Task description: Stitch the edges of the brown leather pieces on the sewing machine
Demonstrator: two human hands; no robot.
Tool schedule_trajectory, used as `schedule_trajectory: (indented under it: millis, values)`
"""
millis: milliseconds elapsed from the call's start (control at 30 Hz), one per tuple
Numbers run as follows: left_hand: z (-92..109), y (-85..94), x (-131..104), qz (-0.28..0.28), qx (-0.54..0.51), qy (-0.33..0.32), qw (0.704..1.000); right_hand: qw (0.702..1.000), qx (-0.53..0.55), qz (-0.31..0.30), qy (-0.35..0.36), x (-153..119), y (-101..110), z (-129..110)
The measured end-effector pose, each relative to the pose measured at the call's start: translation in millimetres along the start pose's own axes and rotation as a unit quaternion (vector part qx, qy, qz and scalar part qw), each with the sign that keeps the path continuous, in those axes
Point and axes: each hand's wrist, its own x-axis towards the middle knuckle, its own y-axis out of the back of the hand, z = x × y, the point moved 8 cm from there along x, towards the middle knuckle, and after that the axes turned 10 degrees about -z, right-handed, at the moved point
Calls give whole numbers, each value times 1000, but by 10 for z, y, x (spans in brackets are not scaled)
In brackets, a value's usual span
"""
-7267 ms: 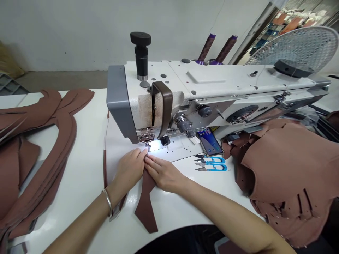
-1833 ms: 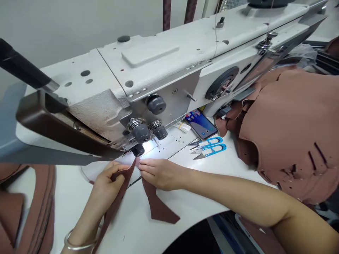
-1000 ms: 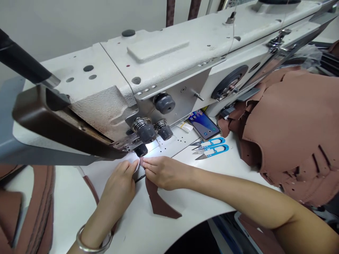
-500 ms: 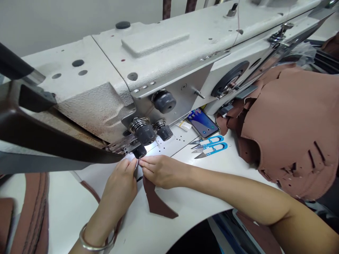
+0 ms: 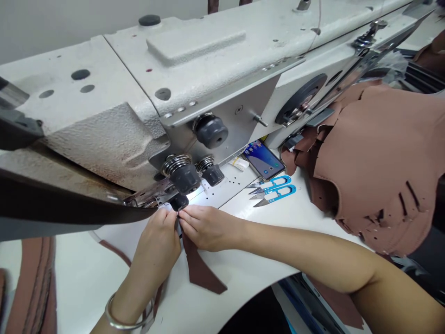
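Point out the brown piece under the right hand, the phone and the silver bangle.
Brown piece (image 5: 202, 271): head view, on its wider, uncovered lower part.
Phone (image 5: 263, 160): head view, on the middle of its lit screen.
Silver bangle (image 5: 120, 325): head view, on its near band.

No legible text, icons (image 5: 266, 171) on a phone (image 5: 264, 160) (too small to read)

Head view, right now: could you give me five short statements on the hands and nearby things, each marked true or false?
1. The left hand and right hand are close together at the sewing machine. True.
2. The right hand grips the blue-handled snips. False: they lie on the table.
3. A brown piece extends from under the right hand. True.
4. The silver bracelet circles the right wrist. False: the left.
5. The snips lie near the phone. True.
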Motion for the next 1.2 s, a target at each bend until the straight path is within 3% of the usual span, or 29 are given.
schedule_trajectory:
  millis: [233, 567, 867, 1100, 1200]
  values:
    - [22, 33, -66, 7, 22, -8, 1000, 999, 22, 40, -9, -105, 62, -181]
    - [73, 30, -57, 12, 20, -11, 1000, 1000, -7, 23, 5, -78, 44, -218]
    - [26, -16, 4, -17, 14, 12, 1000, 1000, -1, 4, -18, -17, 15, -215]
    - [29, 67, -25, 16, 29, -4, 999, 995, -20, 80, -53, -77, 198, -341]
    - [53, 86, -49, 28, 36, -11, 999, 996, -15, 77, -47, -81, 207, -348]
